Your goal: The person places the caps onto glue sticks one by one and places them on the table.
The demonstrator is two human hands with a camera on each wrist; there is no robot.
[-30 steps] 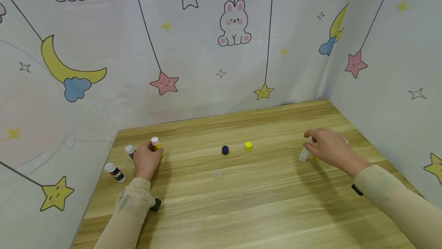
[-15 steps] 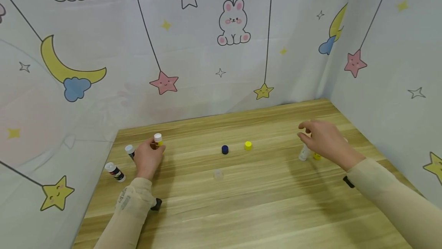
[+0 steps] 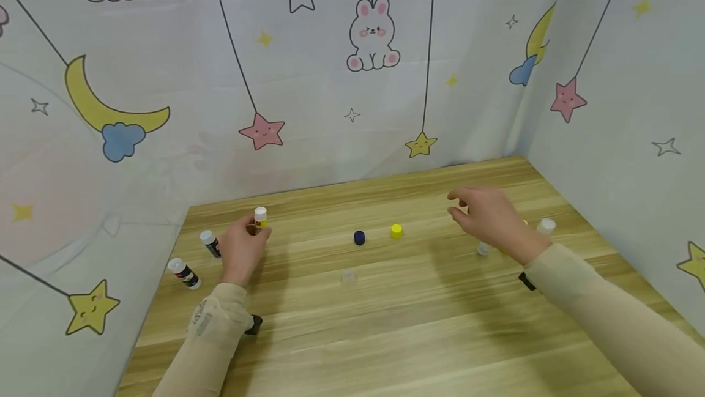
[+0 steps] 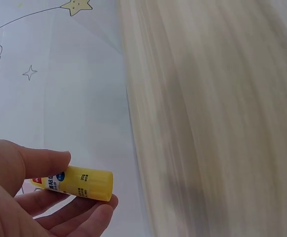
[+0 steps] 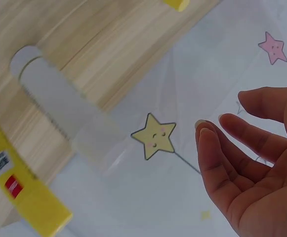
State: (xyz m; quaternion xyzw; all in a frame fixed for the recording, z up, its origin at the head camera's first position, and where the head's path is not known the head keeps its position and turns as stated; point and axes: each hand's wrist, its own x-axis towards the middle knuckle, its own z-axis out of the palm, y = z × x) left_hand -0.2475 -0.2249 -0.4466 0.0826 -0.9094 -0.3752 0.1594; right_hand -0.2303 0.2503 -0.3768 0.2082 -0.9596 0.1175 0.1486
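My left hand point(image 3: 242, 253) holds a yellow glue stick point(image 3: 261, 218) upright by its lower part, white end up. In the left wrist view, the thumb and fingers wrap the yellow glue stick point(image 4: 86, 182). My right hand point(image 3: 492, 219) is bent at the fingers, with a gap between thumb and fingertips and nothing in it. Behind and below it, partly hidden, stands a white glue stick point(image 3: 483, 249). The right wrist view shows this whitish tube point(image 5: 66, 101) and a yellow glue stick point(image 5: 27, 182) beside the right hand point(image 5: 257, 158).
A dark blue cap point(image 3: 359, 238), a yellow cap point(image 3: 396, 231) and a clear cap point(image 3: 348, 276) lie mid-table. Two dark-labelled, white-topped glue sticks, a rear one point(image 3: 210, 243) and a front one point(image 3: 184, 273), stand at left. Another white top point(image 3: 546, 226) shows at right. Printed curtains border the wooden table point(image 3: 385, 336).
My left hand has lifted the yellow glue stick and shifted slightly right. The right hand has moved up and left, away from the white glue stick.
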